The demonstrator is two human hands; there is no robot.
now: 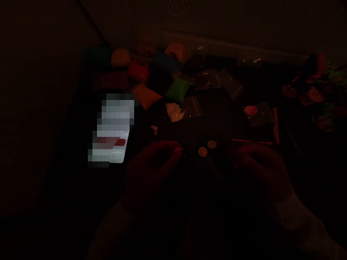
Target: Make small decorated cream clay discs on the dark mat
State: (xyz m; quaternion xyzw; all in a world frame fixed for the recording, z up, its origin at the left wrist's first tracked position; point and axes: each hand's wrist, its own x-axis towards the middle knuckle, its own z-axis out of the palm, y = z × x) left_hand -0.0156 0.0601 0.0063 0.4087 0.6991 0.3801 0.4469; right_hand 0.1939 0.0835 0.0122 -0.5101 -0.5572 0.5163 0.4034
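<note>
The scene is very dark. My left hand (153,162) is closed in a pinch, with a small pinkish piece (178,148) at its fingertips. Two small round coin-like discs (202,151) lie flat between my hands. My right hand (260,166) is curled with its fingertips together; shadow hides whatever may be in them. Just beyond it lies a thin reddish stick (252,141). A torn white scrap (154,129) rests past my left hand, near an opened packet with a white lump (175,112).
A lit phone (119,151), partly blurred out, lies left of my left hand. Several coloured packets, among them a green one (178,89) and an orange one (146,96), are heaped behind. A clear bag (260,115) with a pink lump lies back right, near artificial-looking flowers (316,94).
</note>
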